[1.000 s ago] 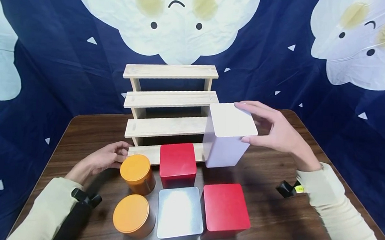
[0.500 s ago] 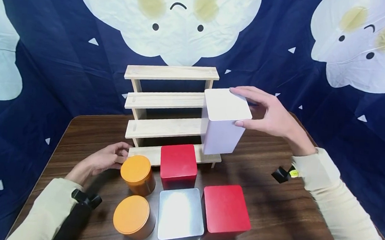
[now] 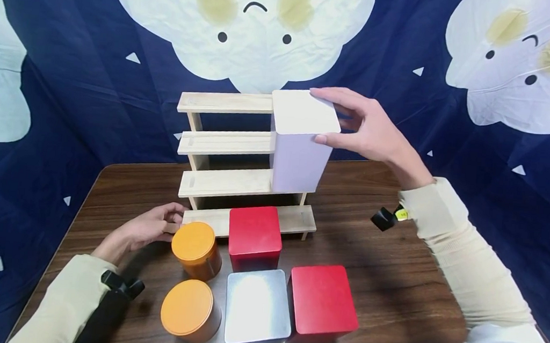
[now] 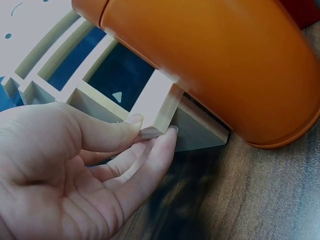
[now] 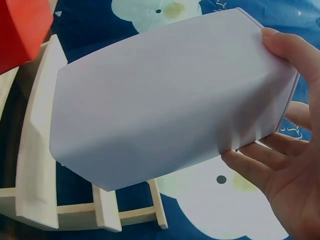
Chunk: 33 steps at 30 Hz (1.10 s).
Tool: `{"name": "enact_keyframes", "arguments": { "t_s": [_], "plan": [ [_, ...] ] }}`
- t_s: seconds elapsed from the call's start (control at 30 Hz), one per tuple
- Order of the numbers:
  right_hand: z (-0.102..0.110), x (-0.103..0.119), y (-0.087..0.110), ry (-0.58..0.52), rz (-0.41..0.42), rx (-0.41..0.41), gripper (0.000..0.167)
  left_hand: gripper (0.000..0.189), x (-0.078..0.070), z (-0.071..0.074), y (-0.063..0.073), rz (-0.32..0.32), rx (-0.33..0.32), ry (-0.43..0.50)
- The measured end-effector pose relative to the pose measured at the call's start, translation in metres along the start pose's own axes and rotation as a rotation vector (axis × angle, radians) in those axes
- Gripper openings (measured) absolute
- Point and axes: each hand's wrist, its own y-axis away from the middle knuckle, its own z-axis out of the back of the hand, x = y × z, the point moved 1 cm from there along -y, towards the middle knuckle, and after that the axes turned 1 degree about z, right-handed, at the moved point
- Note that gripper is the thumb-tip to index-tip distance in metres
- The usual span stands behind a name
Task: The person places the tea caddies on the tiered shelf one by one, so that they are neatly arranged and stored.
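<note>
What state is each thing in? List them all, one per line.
White box: closed, held near its top by the right hand
Wooden stand: upright, bottom step pinched by the left hand
Rear orange canister: upright, closed
Front orange canister: upright, closed
Rear red box: upright, closed
Front red box: upright, closed
Silver box: upright, closed

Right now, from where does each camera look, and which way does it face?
Head: worn on the head, facing forward and down at the wooden rack; left hand, right hand and sleeves show.
Left wrist: worn there, facing an orange canister; the left hand shows, pinching the rack.
Right wrist: worn there, facing the white box; the right hand shows, holding it.
Head and right wrist share the white box.
</note>
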Motion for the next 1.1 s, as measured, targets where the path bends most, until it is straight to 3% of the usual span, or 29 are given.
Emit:
{"name": "enact_keyframes", "arguments": {
  "t_s": [0.37,0.6,1.1],
  "plan": [
    [-0.007,0.007,-0.043,-0.098,-0.038,-0.041,0.064,0.051,0.001,0.001,0.000,-0.008,-0.001,-0.006],
    [-0.014,0.006,-0.069,-0.089,-0.074,-0.074,0.067,0.050,0.000,0.001,0.002,-0.006,-0.002,-0.004],
    [-0.043,0.018,-0.098,-0.102,-0.113,-0.165,0.070,0.051,0.001,-0.001,0.002,-0.012,-0.011,-0.003]
  ]
}}
